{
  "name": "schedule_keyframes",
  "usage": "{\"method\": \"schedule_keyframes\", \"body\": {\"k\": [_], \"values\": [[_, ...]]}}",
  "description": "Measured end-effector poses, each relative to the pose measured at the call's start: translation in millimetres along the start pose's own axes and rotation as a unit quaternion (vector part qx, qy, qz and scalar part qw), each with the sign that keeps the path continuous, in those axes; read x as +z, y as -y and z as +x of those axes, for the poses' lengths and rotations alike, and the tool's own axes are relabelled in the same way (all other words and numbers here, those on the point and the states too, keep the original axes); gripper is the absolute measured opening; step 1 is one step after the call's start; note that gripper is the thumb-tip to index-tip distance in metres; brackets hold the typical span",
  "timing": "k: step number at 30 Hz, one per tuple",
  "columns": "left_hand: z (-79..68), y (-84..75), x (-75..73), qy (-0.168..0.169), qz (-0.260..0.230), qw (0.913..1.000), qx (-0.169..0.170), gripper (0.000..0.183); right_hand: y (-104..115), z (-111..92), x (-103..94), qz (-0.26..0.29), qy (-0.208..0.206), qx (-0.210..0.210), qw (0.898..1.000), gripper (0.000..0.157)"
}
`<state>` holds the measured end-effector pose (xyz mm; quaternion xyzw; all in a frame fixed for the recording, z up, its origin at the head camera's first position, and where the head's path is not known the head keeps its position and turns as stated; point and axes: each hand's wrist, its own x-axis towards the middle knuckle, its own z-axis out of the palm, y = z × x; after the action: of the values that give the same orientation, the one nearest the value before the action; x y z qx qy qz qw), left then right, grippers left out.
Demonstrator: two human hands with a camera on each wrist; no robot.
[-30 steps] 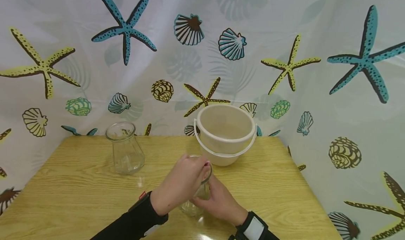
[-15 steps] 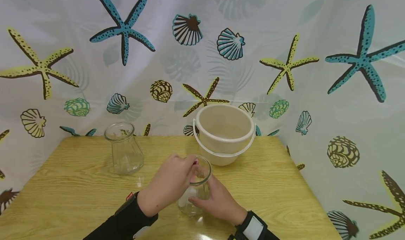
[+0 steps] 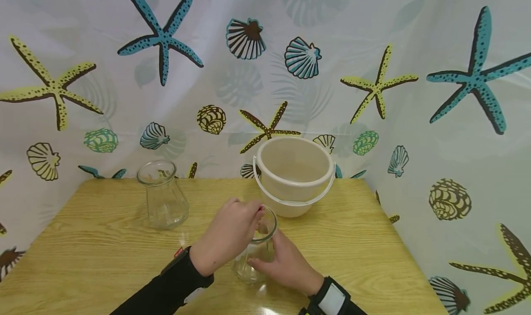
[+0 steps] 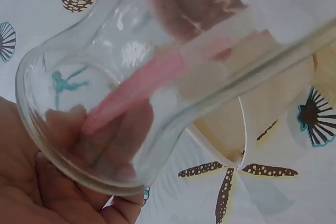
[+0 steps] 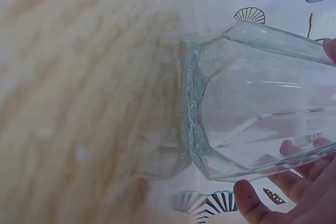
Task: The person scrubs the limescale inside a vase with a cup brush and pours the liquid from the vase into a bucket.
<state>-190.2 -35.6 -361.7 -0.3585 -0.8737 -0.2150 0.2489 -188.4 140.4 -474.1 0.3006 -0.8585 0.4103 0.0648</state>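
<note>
In the head view, a clear glass jar stands on the wooden table, leaning slightly if at all. My right hand grips its side, thumb in front and fingers behind. My left hand is at the mouth, its fingertips dipped inside the rim. Through the glass in the left wrist view, those fingers hold a slim pink handle that runs down into the jar; its far end is blurred, so the kind of tool is unclear. The right wrist view shows the jar's faceted base close to the tabletop.
Another clear glass jar stands at the back left of the table. A cream bucket with its white handle hanging down in front is just behind the held jar. A curtain printed with shells and starfish surrounds the table.
My left hand shifted left across the jar's mouth, then slightly back to the right, still holding the pink handle. My right hand kept its grip, and the jar stayed nearly in place.
</note>
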Motion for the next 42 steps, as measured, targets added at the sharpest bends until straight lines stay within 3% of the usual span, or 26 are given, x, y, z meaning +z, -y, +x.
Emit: {"method": "schedule_keyframes", "body": {"k": [14,22,31,42], "values": [[4.8,-12.8,9.4,0.001,-0.019,0.9998,0.005,0.012,0,-2,-2.7,0.001,0.011,0.003,1.0,0.088],[-0.9,-16.6,0.8,0.021,-0.031,0.9993,0.006,0.01,1,0,-2.0,-0.001,0.013,0.001,1.0,0.084],[-5.2,-17.5,-11.3,0.049,-0.002,0.9988,-0.003,0.007,1,0,-1.3,-0.003,0.005,0.004,1.0,0.088],[-4.6,-9.7,-8.0,0.016,0.03,0.9994,0.0,0.007,-1,-1,-1.2,0.004,0.008,0.004,1.0,0.089]]}}
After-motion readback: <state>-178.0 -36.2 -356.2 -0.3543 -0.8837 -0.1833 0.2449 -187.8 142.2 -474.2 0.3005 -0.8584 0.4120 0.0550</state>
